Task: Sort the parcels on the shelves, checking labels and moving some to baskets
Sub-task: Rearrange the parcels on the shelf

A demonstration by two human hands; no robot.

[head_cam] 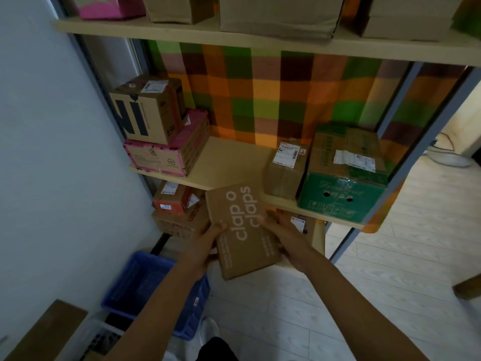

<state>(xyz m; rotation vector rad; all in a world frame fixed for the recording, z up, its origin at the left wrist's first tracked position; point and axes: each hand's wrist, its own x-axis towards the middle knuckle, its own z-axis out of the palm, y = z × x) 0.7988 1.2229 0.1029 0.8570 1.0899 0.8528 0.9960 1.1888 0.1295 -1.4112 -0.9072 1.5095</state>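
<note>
Here, both hands hold one flat brown parcel (243,230) (white "clap o claps" lettering on its upper face) in the air, just in front of the middle shelf (229,162). The left hand (208,238) grips its left edge with the thumb on top; its fingers are hidden underneath. The right hand (281,230) clasps the opposite edge, thumb pressed on the lettering. Up and to the right of the right hand sits a small labelled parcel (285,170), just beside a green box (341,188). Up and left of the left hand, a pink box (161,157) carries a brown carton (148,110). Below the left forearm, a blue basket (125,287) stands on the floor.
</note>
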